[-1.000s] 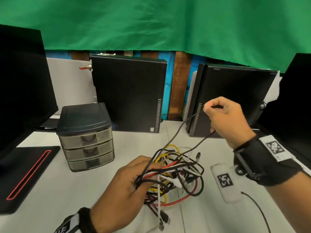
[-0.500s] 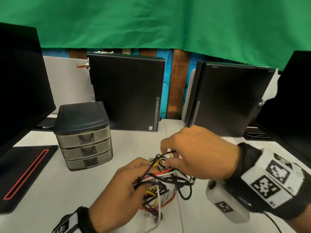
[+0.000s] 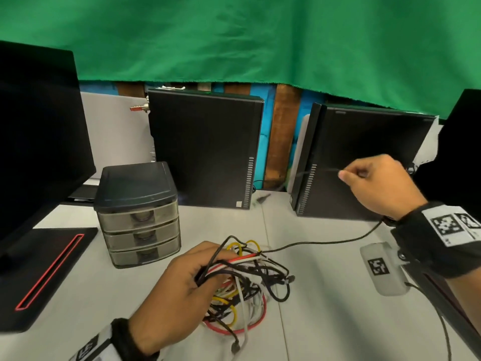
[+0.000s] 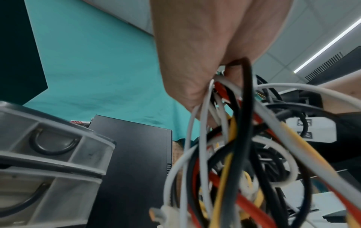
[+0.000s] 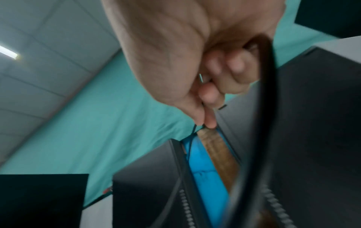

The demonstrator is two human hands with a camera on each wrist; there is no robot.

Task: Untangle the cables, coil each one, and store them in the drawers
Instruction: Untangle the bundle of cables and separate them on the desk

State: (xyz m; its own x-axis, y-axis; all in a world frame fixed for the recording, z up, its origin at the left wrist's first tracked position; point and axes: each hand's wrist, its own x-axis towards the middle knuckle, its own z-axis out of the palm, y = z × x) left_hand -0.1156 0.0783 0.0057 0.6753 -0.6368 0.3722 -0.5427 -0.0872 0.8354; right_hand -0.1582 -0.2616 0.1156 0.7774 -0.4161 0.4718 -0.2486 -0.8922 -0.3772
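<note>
A tangle of black, white, red and yellow cables point(image 3: 244, 285) lies on the white table point(image 3: 325, 295) near its front edge. My left hand point(image 3: 182, 285) grips the tangle's left side; the left wrist view shows several strands point(image 4: 230, 138) running through its fingers. My right hand point(image 3: 374, 183) is raised at the right and pinches a thin black cable point(image 3: 325, 242) between thumb and forefinger point(image 5: 203, 121). That cable runs from the tangle, under the right wrist, through the pinch, and its free end point(image 3: 263, 198) hangs near the two computers.
A small three-drawer organiser point(image 3: 138, 217), drawers closed, stands left of the tangle. Two black desktop computers point(image 3: 205, 149) point(image 3: 364, 162) stand upright behind. A monitor point(image 3: 36, 131) and its black base point(image 3: 44, 272) fill the left side; another black screen point(image 3: 460, 142) is at the right.
My right hand dropped to the tangle, took hold of a black cable, then rose up and to the right, drawing a long stretch out. The left hand stayed on the tangle.
</note>
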